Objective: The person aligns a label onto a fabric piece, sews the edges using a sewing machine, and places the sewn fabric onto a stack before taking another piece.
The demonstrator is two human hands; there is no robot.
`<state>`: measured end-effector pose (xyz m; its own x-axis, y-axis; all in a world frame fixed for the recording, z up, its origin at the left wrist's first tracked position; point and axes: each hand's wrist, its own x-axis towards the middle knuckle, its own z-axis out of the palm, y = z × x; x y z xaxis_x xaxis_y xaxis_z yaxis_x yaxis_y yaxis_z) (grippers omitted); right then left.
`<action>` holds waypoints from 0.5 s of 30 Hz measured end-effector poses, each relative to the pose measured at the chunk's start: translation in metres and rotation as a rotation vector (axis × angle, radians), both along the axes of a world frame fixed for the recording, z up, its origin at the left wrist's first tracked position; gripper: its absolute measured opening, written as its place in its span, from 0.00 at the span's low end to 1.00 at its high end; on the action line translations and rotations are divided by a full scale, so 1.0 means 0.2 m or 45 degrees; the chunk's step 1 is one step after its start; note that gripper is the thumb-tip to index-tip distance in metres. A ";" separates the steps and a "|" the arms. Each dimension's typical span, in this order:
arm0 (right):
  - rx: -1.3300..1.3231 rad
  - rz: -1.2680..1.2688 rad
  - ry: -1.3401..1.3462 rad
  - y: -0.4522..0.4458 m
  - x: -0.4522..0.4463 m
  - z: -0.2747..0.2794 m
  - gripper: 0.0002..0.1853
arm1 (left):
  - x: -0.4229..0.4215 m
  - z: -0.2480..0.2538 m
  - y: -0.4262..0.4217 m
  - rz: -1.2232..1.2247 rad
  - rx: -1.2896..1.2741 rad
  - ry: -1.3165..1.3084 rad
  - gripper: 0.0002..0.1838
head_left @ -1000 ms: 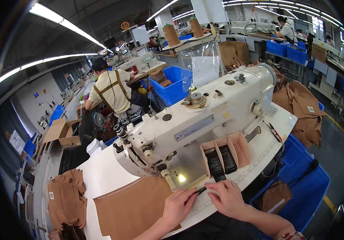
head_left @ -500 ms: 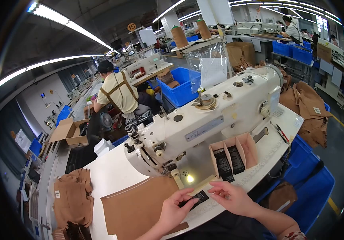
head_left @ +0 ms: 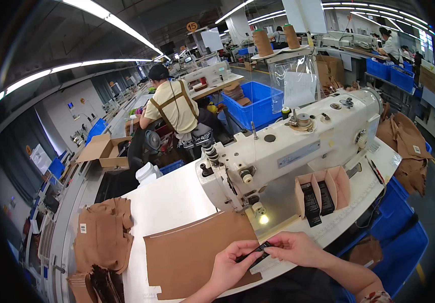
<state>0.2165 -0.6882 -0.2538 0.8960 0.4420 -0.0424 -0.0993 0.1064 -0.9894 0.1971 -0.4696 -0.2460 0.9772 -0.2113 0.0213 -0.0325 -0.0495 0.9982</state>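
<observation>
Between the fingertips of both hands is a small black label (head_left: 262, 251) with pale print. My left hand (head_left: 232, 262) pinches its left end, and my right hand (head_left: 293, 248) grips the right end. Below and left of them a flat brown fabric panel (head_left: 192, 255) lies on the white sewing table, its right part beneath my left hand. The white sewing machine (head_left: 288, 146) stands just beyond, its lamp lit near the needle. To the right of the needle area, a pinkish divided box (head_left: 341, 188) holds stacks of black labels (head_left: 310, 204).
A pile of brown fabric pieces (head_left: 103, 235) lies at the left table edge. Blue bins (head_left: 399, 252) stand at the right below the table, near more brown pieces (head_left: 404, 151). Scissors-like red and black tool (head_left: 377, 171) lies right. A co-worker (head_left: 174, 108) sits ahead.
My right hand has closed in and now grips the label's other end; before, its fingers were apart from it. The view has shifted, so the scene sits further right.
</observation>
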 end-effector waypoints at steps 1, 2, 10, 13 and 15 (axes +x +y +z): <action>-0.010 0.003 0.002 0.01 0.00 0.00 0.16 | 0.00 0.00 0.01 0.002 0.001 -0.006 0.16; -0.021 0.004 0.005 0.02 0.00 0.01 0.16 | 0.00 0.00 0.02 0.006 -0.006 -0.001 0.15; -0.119 0.024 0.070 0.06 0.00 0.03 0.14 | -0.02 -0.01 0.06 0.079 0.096 0.053 0.10; -0.081 0.002 0.094 0.09 -0.01 0.02 0.13 | -0.04 0.00 0.07 0.141 0.168 -0.029 0.08; -0.044 0.008 0.075 0.10 -0.02 -0.01 0.14 | -0.05 0.01 0.08 0.142 0.278 -0.220 0.07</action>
<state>0.2123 -0.6681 -0.2549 0.8887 0.4449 -0.1104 -0.1581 0.0713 -0.9848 0.1878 -0.4540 -0.2434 0.9805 -0.1207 0.1549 -0.1830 -0.2754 0.9438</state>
